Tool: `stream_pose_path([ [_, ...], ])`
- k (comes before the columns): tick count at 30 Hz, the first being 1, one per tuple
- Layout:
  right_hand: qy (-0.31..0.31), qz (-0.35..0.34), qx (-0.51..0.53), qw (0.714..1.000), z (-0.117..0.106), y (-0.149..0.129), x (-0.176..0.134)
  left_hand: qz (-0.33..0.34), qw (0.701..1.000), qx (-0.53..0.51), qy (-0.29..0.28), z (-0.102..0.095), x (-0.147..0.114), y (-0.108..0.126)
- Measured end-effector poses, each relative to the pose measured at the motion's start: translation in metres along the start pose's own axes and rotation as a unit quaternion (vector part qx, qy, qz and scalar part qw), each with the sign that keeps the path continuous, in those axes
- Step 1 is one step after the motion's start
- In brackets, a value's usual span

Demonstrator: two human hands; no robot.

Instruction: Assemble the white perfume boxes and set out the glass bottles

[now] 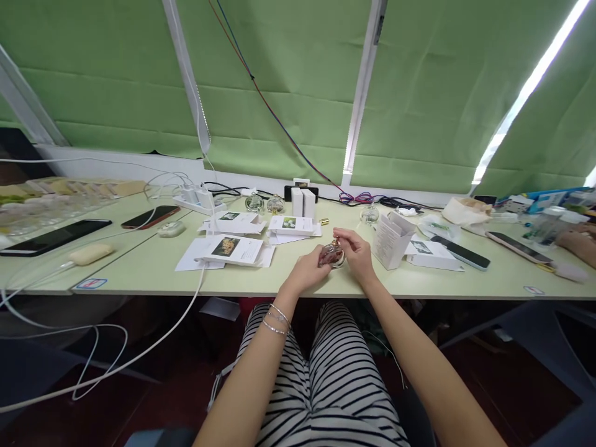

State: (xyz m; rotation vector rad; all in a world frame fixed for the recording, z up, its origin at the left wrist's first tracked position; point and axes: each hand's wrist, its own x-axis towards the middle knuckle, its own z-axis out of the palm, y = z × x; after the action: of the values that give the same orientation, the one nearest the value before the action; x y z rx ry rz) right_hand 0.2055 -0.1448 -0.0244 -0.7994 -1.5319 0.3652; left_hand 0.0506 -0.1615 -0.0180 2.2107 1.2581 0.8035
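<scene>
My left hand [307,269] is wrapped round a small round glass perfume bottle [332,256], held just above the front of the table. With fingers closed, my right hand [356,253] pinches at the gold-coloured neck on top of the bottle. Whether a separate part sits in those fingers is hidden. Just beyond, a small gold cap [325,221] lies on its side. To the right of my right hand stands an upright white box [393,241] with its top flaps raised.
Flattened white boxes with pictures [235,249] lie to the left, and another white box [433,254] is at the right. More round glass bottles [275,203] stand at the back beside two slim white cartons [302,203]. Phones, cables and a power strip [193,202] surround them.
</scene>
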Motion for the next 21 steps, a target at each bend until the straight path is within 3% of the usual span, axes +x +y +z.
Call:
stream_pose_path([
  [12,-0.017,-0.061,0.007,0.998,-0.0020,-0.0058,-0.0042,0.024,1.000,0.000,0.013,0.0036,-0.0013,-0.0040],
  [21,-0.018,-0.041,-0.008,0.999,-0.0043,-0.0059,-0.0049,0.014,1.000,-0.021,0.009,0.0038,-0.0031,-0.0025],
])
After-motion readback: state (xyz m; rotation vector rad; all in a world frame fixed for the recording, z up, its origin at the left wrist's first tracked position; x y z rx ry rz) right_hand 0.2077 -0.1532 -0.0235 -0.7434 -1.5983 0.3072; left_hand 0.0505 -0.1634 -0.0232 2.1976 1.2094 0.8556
